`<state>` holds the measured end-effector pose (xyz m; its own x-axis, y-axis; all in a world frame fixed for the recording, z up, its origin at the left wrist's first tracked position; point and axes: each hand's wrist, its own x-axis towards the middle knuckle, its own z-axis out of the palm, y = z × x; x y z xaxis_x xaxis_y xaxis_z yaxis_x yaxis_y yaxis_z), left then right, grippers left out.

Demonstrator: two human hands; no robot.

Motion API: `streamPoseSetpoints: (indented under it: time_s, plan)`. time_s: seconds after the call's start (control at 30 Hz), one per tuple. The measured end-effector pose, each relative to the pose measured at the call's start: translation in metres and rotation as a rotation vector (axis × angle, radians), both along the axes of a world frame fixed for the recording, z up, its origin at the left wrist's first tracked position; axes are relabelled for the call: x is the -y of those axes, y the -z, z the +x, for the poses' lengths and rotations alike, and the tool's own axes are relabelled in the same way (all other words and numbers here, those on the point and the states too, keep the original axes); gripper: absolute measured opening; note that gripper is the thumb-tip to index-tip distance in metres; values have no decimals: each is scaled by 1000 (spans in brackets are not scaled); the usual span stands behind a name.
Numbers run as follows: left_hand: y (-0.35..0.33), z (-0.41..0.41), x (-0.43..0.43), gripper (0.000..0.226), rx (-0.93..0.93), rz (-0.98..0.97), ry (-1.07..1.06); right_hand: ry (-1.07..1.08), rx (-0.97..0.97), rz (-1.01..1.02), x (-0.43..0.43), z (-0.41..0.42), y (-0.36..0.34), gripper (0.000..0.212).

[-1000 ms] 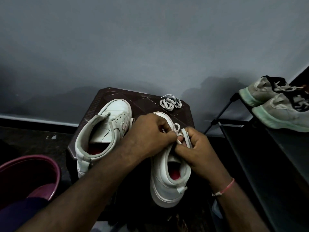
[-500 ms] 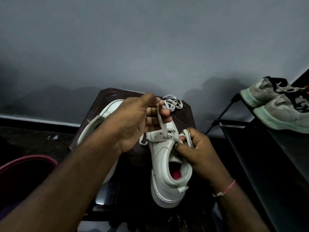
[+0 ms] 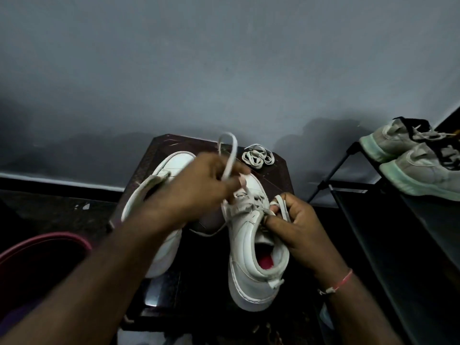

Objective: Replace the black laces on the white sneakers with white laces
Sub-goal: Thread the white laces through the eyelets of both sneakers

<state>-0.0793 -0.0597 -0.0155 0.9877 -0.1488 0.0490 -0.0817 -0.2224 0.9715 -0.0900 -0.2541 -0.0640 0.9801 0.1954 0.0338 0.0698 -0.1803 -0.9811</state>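
Observation:
Two white sneakers stand on a dark brown stool (image 3: 278, 170). The right sneaker (image 3: 251, 265) has a white lace (image 3: 230, 155) threaded through its upper eyelets. My left hand (image 3: 199, 190), blurred, grips one end of that lace and holds it up in a loop above the toe. My right hand (image 3: 296, 227) pinches the other lace end at the sneaker's right eyelets. The left sneaker (image 3: 171, 168) lies mostly hidden behind my left arm. A coiled spare white lace (image 3: 257, 156) lies at the stool's far right corner.
A grey wall rises close behind the stool. A black shoe rack (image 3: 388, 220) on the right carries a pair of grey sneakers (image 3: 418, 165) with mint soles and dark laces. A maroon tub (image 3: 42, 260) sits at the lower left.
My left hand has pulled the lace up and away from the eyelets, so a loop now arcs above the toe. My right hand has stayed at the right eyelets.

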Motion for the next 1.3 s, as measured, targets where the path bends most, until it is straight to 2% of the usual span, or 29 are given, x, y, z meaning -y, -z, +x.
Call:
streamPoseSetpoints:
  time_s: [0.07, 0.13, 0.3, 0.37, 0.4, 0.5, 0.57, 0.63, 0.77, 0.8, 0.83, 0.87, 0.9, 1.0, 1.03, 1.07, 1.1, 1.13, 1.27, 1.3]
  plan:
    - [14, -1, 7, 7, 11, 297, 58, -1, -2, 14, -1, 0, 0, 18]
    - [21, 0, 10, 17, 34, 460, 37, 0, -4, 21, -1, 0, 0, 19]
    - [22, 1, 12, 23, 163, 633, 57, -1, -1, 0, 0, 0, 0, 18]
    - [23, 3, 13, 23, 196, 597, 54, -1, 0, -2, 0, 0, 0, 19]
    - [22, 3, 13, 24, 178, 483, 20, 0, 4, -6, 0, 0, 0, 19]
    - [9, 4, 9, 24, 78, -92, -154, 4, 6, -17, 0, 0, 0, 18]
    - [-2, 5, 5, 22, 23, -404, -251, 7, 4, -19, 1, 0, 1, 18]
    - [-7, 5, 2, 21, -8, -627, -340, 5, 2, -16, 1, 0, 1, 17]
    - [-16, 11, -5, 27, -93, -1157, -371, 6, 3, -30, 0, 2, 1, 18]
    - [-19, 11, -9, 28, -86, -1264, -378, 6, 1, -27, 0, 2, 2, 18]
    - [-20, 12, -13, 27, -49, -1277, -385, 7, -1, -24, 0, 2, 2, 18]
    - [-19, 13, -15, 25, 3, -1191, -389, 9, 1, -24, 0, 2, 1, 17]
    - [-16, 13, -15, 23, 65, -994, -390, 11, 3, -27, 0, 1, 1, 17]
    - [2, 7, -3, 9, 199, -56, -329, 6, 2, -19, 0, 0, -1, 17]
    - [9, 5, 2, 25, 199, 238, -271, 1, -2, -13, -1, 0, -2, 17]
    - [16, 4, 7, 45, 193, 445, -219, -1, -6, -5, -1, 0, -1, 17]
    - [19, 3, 11, 58, 175, 531, -193, -1, -10, 1, -2, -1, -1, 17]
    - [20, 1, 14, 61, 149, 554, -189, 2, -10, 2, -1, -1, -1, 17]
    - [24, -2, 18, 25, 91, 690, -156, 3, -1, -17, -1, -1, -2, 17]
    - [24, -3, 17, 23, 96, 701, -155, 2, -4, -19, -1, 0, -1, 17]
